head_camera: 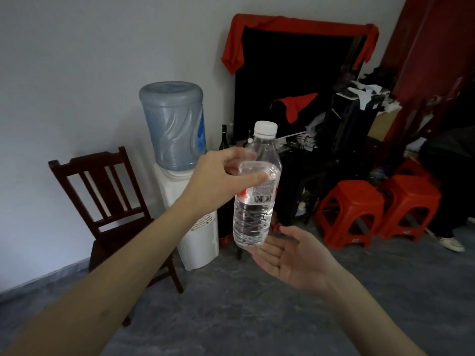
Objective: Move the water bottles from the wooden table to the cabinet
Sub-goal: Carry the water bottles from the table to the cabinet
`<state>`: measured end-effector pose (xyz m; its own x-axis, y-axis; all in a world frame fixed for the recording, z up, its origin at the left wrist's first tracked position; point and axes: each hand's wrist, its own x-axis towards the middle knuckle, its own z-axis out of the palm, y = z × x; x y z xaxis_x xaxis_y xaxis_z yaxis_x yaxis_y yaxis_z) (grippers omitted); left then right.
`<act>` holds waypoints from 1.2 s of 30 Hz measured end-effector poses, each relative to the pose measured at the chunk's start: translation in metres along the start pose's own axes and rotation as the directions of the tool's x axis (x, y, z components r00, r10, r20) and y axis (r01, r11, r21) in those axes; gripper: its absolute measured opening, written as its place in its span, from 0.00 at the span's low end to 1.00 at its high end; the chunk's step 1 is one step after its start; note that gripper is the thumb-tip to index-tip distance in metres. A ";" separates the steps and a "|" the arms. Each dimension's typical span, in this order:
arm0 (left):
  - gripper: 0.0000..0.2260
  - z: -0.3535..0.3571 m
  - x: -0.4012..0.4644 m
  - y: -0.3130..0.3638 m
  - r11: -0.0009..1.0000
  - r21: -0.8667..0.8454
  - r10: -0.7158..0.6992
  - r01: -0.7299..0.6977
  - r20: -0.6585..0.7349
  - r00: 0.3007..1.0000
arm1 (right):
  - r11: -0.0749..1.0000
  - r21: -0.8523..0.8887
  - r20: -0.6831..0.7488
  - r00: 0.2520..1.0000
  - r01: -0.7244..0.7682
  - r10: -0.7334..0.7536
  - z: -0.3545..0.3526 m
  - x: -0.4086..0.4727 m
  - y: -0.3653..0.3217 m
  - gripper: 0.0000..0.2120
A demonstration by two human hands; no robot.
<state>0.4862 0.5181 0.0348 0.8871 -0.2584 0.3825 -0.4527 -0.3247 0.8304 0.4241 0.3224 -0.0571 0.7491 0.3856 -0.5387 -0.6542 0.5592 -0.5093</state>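
Water bottle held upright in mid-air.
Left hand grips its upper body; right hand lies open, palm up, just under its base.

Open air and bare grey floor are lying in front of and below the hands. To the left, a wooden chair and a water dispenser are standing against the wall. Ahead and right, a cluttered dark table and two red stools are blocking the way.
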 end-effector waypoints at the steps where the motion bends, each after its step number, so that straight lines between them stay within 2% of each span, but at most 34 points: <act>1: 0.14 0.006 0.011 -0.003 1.000 0.001 -0.003 0.003 0.003 1.000 | 1.000 0.007 -0.005 1.000 0.003 -0.003 -0.004 0.006 -0.009 0.23; 6: 0.14 0.047 0.073 -0.022 0.999 -0.004 -0.035 0.035 0.042 0.999 | 0.999 0.025 0.003 1.000 -0.024 0.024 -0.034 0.036 -0.066 0.23; 10: 0.15 0.087 0.127 -0.033 0.997 -0.008 -0.073 0.073 0.025 0.997 | 0.997 -0.003 0.016 0.997 -0.072 0.072 -0.066 0.056 -0.130 0.26; 19: 0.18 0.163 0.243 -0.036 0.996 -0.035 -0.087 0.087 -0.001 0.996 | 0.998 -0.001 0.068 0.995 -0.069 0.069 -0.133 0.099 -0.263 0.28; 26: 0.17 0.190 0.304 -0.064 0.987 -0.076 -0.147 0.144 -0.029 0.989 | 0.995 0.042 0.088 0.992 -0.093 0.089 -0.164 0.135 -0.321 0.30; 29: 0.20 0.203 0.331 -0.079 0.984 -0.071 -0.165 0.163 -0.021 0.986 | 0.995 0.047 0.071 0.993 -0.093 0.090 -0.174 0.152 -0.343 0.29; 33: 0.17 0.216 0.368 -0.099 0.987 -0.056 -0.154 0.154 -0.003 0.988 | 0.994 0.030 0.034 0.994 -0.105 0.104 -0.184 0.184 -0.375 0.29; 36: 0.23 0.222 0.403 -0.120 0.986 -0.046 -0.163 0.163 -0.007 0.987 | 0.994 0.029 -0.004 0.994 -0.108 0.108 -0.185 0.216 -0.404 0.28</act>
<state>0.8783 0.2513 -0.0005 0.9497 -0.1953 0.2447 -0.2976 -0.3204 0.8993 0.8309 0.0435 -0.0915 0.6734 0.4408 -0.5935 -0.7280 0.5351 -0.4286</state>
